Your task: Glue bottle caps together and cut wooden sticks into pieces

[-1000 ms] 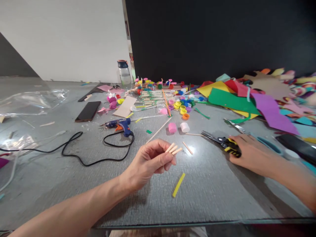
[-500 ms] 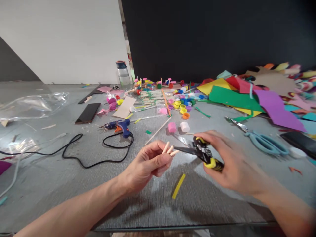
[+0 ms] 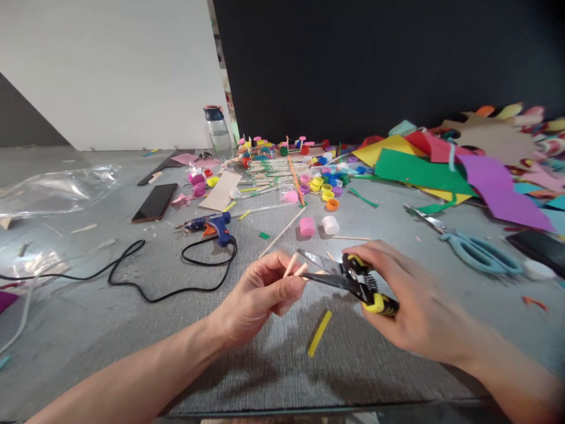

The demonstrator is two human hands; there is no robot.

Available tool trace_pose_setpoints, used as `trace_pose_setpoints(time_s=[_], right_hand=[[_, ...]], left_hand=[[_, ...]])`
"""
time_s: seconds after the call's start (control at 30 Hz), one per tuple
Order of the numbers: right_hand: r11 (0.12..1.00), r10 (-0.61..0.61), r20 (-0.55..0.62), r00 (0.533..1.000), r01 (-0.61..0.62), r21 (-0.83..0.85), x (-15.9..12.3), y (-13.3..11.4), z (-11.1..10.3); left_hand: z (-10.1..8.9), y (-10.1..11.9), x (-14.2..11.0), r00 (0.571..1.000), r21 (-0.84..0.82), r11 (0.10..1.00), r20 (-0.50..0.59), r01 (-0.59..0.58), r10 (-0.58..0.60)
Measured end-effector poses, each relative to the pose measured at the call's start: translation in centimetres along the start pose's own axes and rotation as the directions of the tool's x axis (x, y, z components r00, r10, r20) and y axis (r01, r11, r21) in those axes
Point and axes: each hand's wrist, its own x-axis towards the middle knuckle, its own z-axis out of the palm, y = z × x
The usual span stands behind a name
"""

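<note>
– State of both hands?
– Left hand [image 3: 265,288] pinches short sticks [image 3: 290,265], lower ends concealed; right hand [image 3: 410,297] grips snips [image 3: 354,281], blades [image 3: 329,281] parted beside them.
– Blade contact?
– Indeterminable; one stick end is obscured.

And here across the upper left stands a plain white panel [image 3: 110,70], its lower edge slanting at the left, where a dark grey area [image 3: 26,121] fills in beside it! Over to the upper middle and right, it's a big matte black panel [image 3: 375,65], and between the two runs a narrow gap [image 3: 224,76] with blurred bits of colour showing through! Down below, the grey tabletop [image 3: 154,365] spreads the full width, finely streaked, its front edge running along the bottom, soft shadows at lower centre, and a pale glare catching the far left
</note>
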Motion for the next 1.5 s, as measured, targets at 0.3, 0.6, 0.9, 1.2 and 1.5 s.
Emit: trace_pose_setpoints(time_s=[0.3,0.6,0.9,1.2,1.5], right_hand=[[1.000,0.004,-0.012,1.000,-0.004,-0.026,-0.3,0.3,0.3],[1.000,0.001,-0.050,0.999,-0.002,-0.009,-0.5,0.2,0.9],[1.000,-0.017,-0.022,1.000,0.017,-0.020,-0.7,0.3,0.9],[1.000,0.005,0.008,1.000,-0.006,0.013,-0.8,0.3,0.4],[0.998,0.024,0.074,0.997,-0.029,0.061,-1.1,0.6,0.5]], left_hand=[[-0.1,0.0,0.0,1.000,0.005,1.000,-0.016,0.023,-0.023],[0.3,0.2,0.0,0.997,-0.004,0.997,-0.004,0.081,-0.081],[-0.1,-0.1,0.0,0.992,-0.053,0.990,0.016,0.129,-0.129],[0.0,0.0,-0.1,0.985,-0.110,0.979,0.026,0.171,-0.169],[-0.2,-0.1,-0.1,0.982,-0.136,0.974,0.090,0.179,-0.167]])
